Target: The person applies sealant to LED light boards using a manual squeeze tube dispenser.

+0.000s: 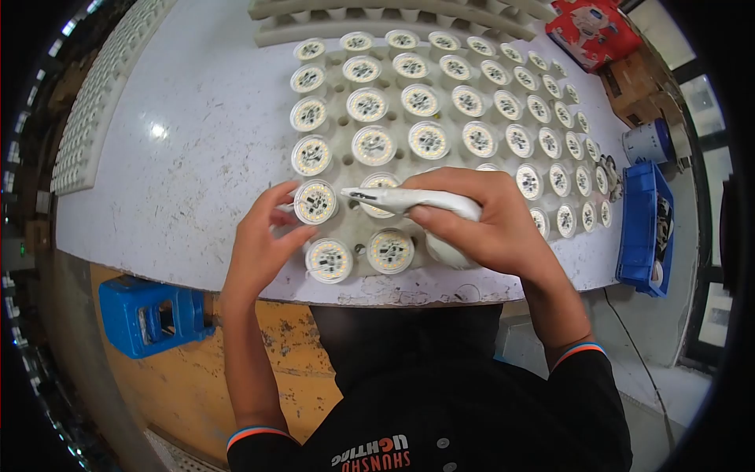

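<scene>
My left hand (266, 238) curls its thumb and forefinger around the side of an uncovered LED bulb (315, 202), whose round board faces up. In my right hand (489, 216) is a white-wrapped hand tool (393, 200) with a narrow dark tip. The tip points left, close to the rim of the held bulb, and the tool overlaps another LED bulb (381, 187) behind it. Below it a white rounded part shows under my right fingers. Nearest the front edge are two more bulbs, a left one (329, 260) and a right one (390, 250).
Rows of similar bulbs stand in a pale tray with holes (340, 157). Foam trays (393, 16) lie at the back, another (94, 110) at the left. On the right are a blue bin (641, 228), a white-and-blue bucket (646, 143) and a cardboard box (633, 82). A blue stool (130, 318) stands below.
</scene>
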{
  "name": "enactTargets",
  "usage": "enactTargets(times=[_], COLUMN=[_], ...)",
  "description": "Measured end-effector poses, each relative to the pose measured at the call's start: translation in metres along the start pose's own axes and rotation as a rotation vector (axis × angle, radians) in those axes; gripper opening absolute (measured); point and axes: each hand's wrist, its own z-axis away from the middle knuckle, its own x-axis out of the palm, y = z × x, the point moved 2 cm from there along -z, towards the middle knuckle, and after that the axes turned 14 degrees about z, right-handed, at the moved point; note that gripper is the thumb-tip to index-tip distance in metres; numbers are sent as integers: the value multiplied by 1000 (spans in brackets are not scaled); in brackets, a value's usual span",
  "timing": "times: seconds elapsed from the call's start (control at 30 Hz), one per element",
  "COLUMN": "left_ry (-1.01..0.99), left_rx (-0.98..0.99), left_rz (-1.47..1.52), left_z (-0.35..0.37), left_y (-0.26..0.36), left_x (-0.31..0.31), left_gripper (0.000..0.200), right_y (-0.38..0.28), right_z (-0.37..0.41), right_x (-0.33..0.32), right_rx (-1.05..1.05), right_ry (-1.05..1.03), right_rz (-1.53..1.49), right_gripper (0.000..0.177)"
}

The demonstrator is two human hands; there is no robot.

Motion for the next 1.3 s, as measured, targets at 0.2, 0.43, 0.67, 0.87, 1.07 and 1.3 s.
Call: enactTargets(times=[0.2, 0.43, 0.67, 0.87, 1.07, 1.3], left_ry=[267, -50, -339, -134, 165, -44], left_rx=[253, 115, -221, -106, 383, 499], left_rz=[42, 679, 992, 884, 115, 51], left_z=[52, 93, 106, 112, 98, 97], left_y=[2, 50, 44, 64, 68, 83], left_x=[15, 95, 156, 140, 136, 124], left_gripper=[46, 46, 66, 49, 53, 72], right_y=[17, 29, 42, 25, -4, 7], right_z=[31, 56, 61, 64, 60, 34], right_x=[-20, 35, 48, 24, 35, 20], right_rx=[270, 230, 29, 291, 214, 240], right_ry=[-84, -232, -5, 191, 204, 206], right_rz=[-550, -1660, -1402, -676, -810, -842], right_gripper=[30, 36, 38, 47, 76, 90])
